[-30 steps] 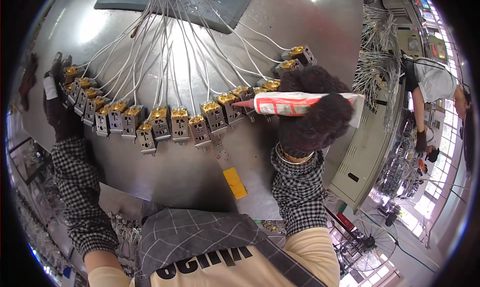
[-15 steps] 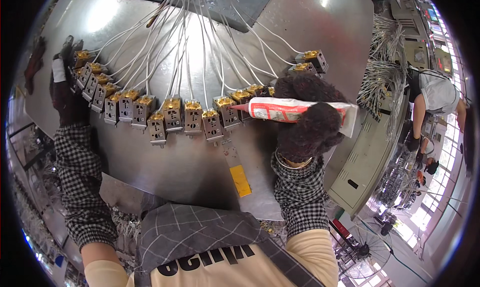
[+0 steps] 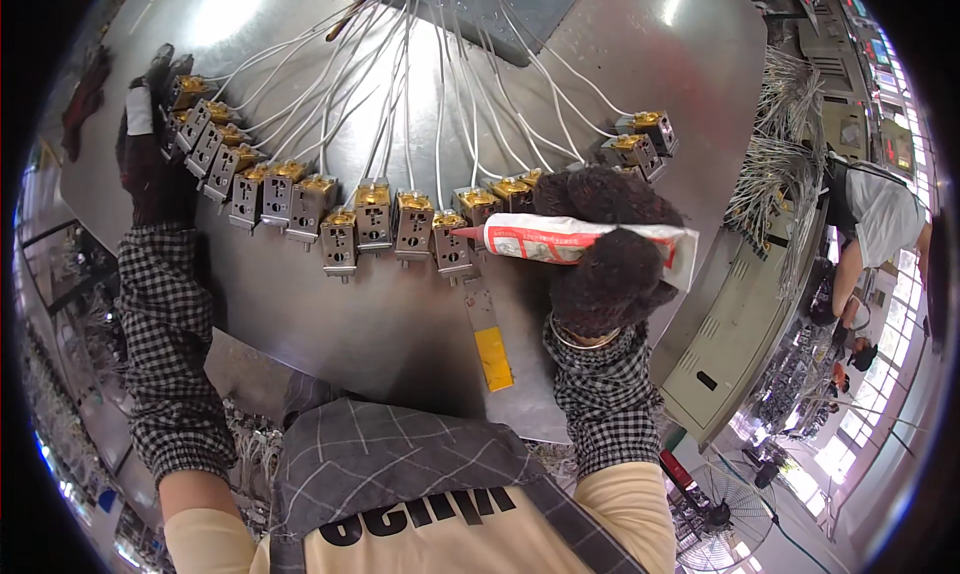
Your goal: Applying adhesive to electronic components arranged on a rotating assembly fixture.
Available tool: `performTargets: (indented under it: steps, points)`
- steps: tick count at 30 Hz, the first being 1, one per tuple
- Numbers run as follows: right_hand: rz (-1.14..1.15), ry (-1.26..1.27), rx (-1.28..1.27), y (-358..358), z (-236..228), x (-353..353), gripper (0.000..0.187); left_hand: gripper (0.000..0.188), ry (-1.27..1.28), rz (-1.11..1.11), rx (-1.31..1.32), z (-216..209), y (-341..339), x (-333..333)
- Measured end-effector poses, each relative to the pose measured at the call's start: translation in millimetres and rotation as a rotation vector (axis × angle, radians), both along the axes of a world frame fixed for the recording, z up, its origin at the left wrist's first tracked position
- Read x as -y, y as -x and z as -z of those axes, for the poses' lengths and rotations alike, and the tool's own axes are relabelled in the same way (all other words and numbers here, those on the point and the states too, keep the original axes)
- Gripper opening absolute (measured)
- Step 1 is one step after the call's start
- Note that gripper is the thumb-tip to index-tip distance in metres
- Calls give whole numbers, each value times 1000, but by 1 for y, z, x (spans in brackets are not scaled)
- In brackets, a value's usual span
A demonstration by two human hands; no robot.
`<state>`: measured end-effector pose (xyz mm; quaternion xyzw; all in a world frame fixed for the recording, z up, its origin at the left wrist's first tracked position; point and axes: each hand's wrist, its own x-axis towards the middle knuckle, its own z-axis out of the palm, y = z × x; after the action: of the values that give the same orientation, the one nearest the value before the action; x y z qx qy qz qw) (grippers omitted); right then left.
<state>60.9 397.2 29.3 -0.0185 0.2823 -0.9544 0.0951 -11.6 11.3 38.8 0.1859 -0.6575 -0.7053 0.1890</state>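
A row of small metal boxes (image 3: 413, 236) with amber-topped upper ends curves across the steel table, each with a white cable running away to the far side. My right hand (image 3: 612, 254), in a dark fuzzy glove, is closed round a white and red tube (image 3: 540, 238). The tube lies almost level, and its reddish nozzle (image 3: 468, 233) points left, its tip at the top of one metal box (image 3: 451, 254) near the middle. My left hand (image 3: 155, 144), gloved with white tape on a finger, lies with fingers stretched beside the leftmost box (image 3: 186, 92).
The steel table (image 3: 300, 314) carries a yellow strip (image 3: 493, 358) near its front and a dark grey mat (image 3: 530, 14) at the back. Another dark glove (image 3: 86, 104) lies far left. At right are a beige metal cabinet (image 3: 705, 364), bundled cables (image 3: 765, 189) and a person (image 3: 880, 209).
The tube's nozzle has gone from one metal box to its left neighbour. The whole view has shifted slightly. My left hand stays beside the row's left end.
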Motion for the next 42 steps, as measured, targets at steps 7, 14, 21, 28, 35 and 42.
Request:
performTargets:
  steps: [7,14,21,28,35,42]
  points:
    - [290,-510,-342,43,-38,25,34,47,27,85,7,1,-4,14]
    - [479,-586,-68,112,-42,-23,49,50,137,306,-3,18,-27,-24]
    - [873,-943,-372,80,-50,-39,29,109,649,695,-77,4,-42,-47]
    - [1147,-655,-300,49,-39,-41,33,106,898,684,-112,13,-42,-49]
    - [1173,-856,-168,50,-37,-36,38,107,585,702,-41,17,-46,-47]
    - [1111,-875,-145,50,-36,-32,34,104,527,802,-66,21,-46,-41]
